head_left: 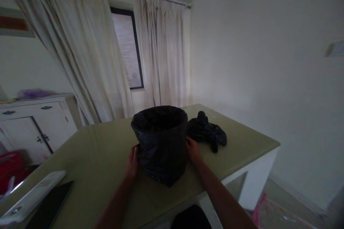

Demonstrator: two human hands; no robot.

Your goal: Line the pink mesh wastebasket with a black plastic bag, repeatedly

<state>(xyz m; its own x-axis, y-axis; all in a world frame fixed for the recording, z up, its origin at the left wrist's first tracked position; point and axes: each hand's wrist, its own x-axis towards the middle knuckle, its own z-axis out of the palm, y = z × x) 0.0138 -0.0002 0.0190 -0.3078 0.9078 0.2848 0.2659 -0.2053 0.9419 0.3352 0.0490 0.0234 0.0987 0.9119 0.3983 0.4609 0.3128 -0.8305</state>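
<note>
**Lined bin clasped from both sides, on table**

Upright on the green table [102,150], toward its right end: small round bin [161,146], covered in a black plastic liner [158,116] folded over the rim. Interior too dark to tell contents. Just right of the bin, touching or nearly so: knotted black bag [206,132], bulging, lying on its side.

Left hand [132,162] pressed to the bin's left wall, right hand [192,150] to its right wall, clasping it from both sides. Fingers [135,152] laid flat along the plastic, not curled. Fingertips lost against the dark liner, so spread not discernible.

Lower left on the table: white flat object [32,195] beside a dark panel [51,205].
</note>
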